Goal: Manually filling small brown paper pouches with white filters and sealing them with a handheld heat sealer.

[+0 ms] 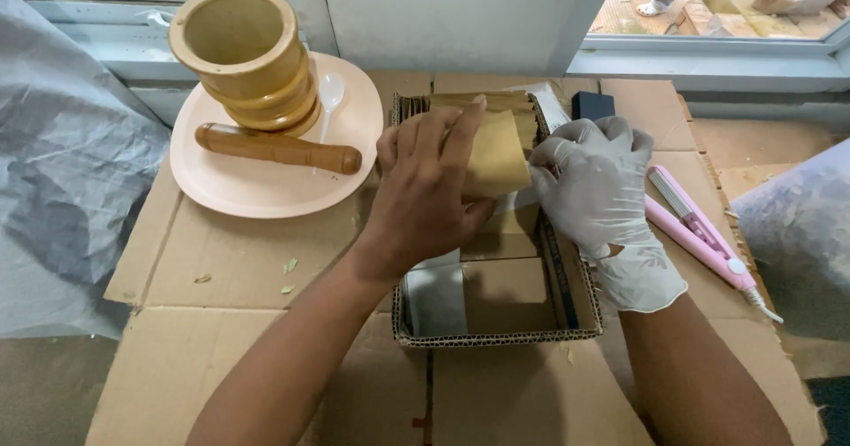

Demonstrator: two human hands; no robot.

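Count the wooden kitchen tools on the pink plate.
2: the wooden mortar stands upright at the back of the pink plate, and the wooden pestle lies on its side in front of it. None looks hidden.

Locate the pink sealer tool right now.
In the head view, the pink sealer tool lies on the cardboard at the right, just beyond the gloved right hand and the woven tray.

A makeshift home packing workshop: flattened cardboard (pixel 266 260) as worktop on the floor by a window (pixel 708 21), with mortar (pixel 248 56), pestle (pixel 279 147), pouch box (pixel 496 335) and pink sealer (pixel 699 229).
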